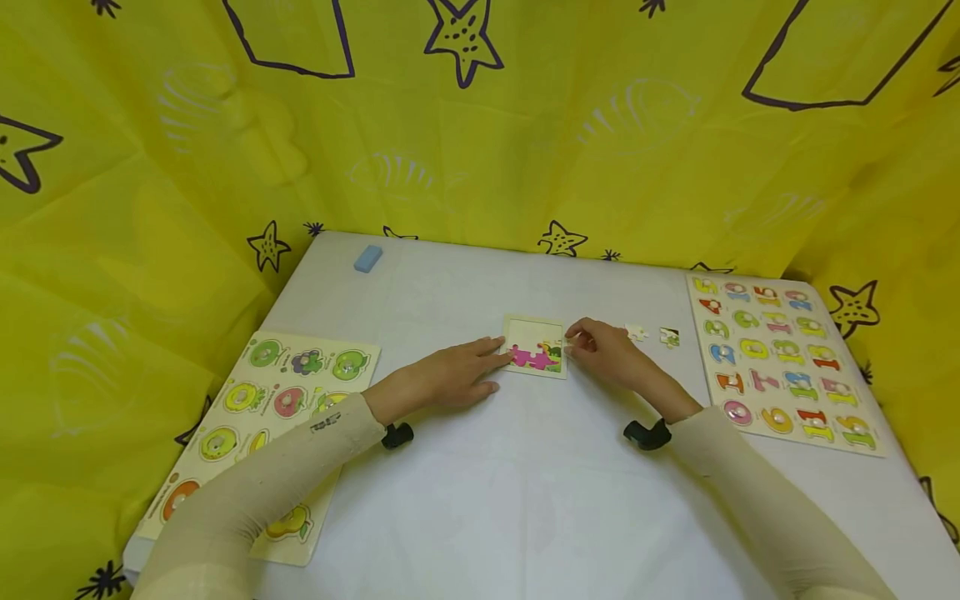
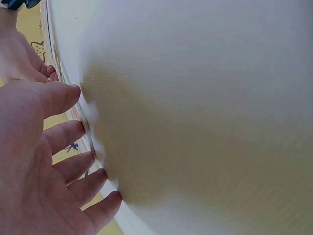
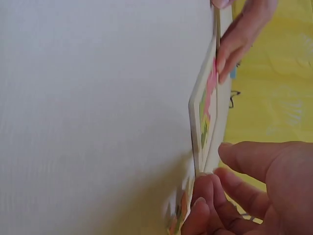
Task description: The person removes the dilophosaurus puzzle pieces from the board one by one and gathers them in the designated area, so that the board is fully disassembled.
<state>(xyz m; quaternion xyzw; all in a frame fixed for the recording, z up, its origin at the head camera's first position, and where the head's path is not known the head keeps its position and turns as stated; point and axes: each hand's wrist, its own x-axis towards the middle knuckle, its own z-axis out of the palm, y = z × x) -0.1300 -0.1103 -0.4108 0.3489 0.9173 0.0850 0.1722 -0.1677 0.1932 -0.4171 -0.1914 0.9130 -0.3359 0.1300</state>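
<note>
Left grip (image 1: 461, 375), spread, touches the puzzle frame (image 1: 529, 332) lying between it and right grip (image 1: 602, 352), curled, hold unclear.

Puzzle tray (image 1: 534, 332), between left hand (image 1: 457, 375) and right hand (image 1: 603, 352): bordered in cream, partly filled with pink and green.
Loose pieces (image 1: 669, 337), right of the right hand: marked white and dark green.
Fruit board (image 1: 262, 412), left of the left hand: painted green, yellow, red and purple on cream.
Curtain (image 1: 510, 150), beyond both hands: printed with dark-outlined stars on yellow.
Sleeves (image 1: 765, 500), behind the hands: coloured cream.
</note>
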